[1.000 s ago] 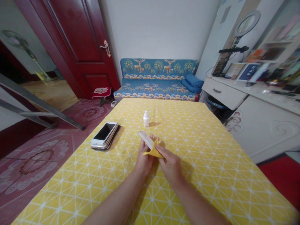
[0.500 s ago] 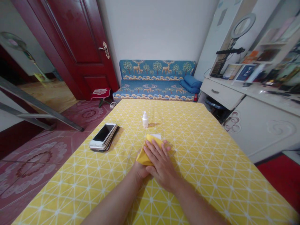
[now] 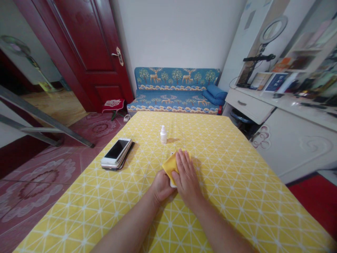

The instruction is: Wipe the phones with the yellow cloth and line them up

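Note:
My left hand (image 3: 163,185) grips a white phone (image 3: 172,184) from below and the left side. Most of the phone is hidden; a white lower corner and a bit of its top edge show. Over it lies a folded yellow cloth (image 3: 171,167). My right hand (image 3: 185,174) presses the cloth onto the phone, fingers stretched along it and the thumb bent over the cloth. Beyond the hands a small white spray bottle (image 3: 163,135) stands upright. To the left is a stack of several phones (image 3: 116,154), the top one white with a dark screen.
A yellow patterned cloth covers the table (image 3: 226,211). Behind it stands a blue sofa (image 3: 176,96) with deer on it. On the right is a white cabinet (image 3: 295,140) with a ring light (image 3: 273,30). At the left are a metal frame (image 3: 52,121) and a red door (image 3: 84,45).
My right hand and the cloth have shifted up and to the right over the phone. The phone's lower corner now shows, while its upper end has become mostly covered.

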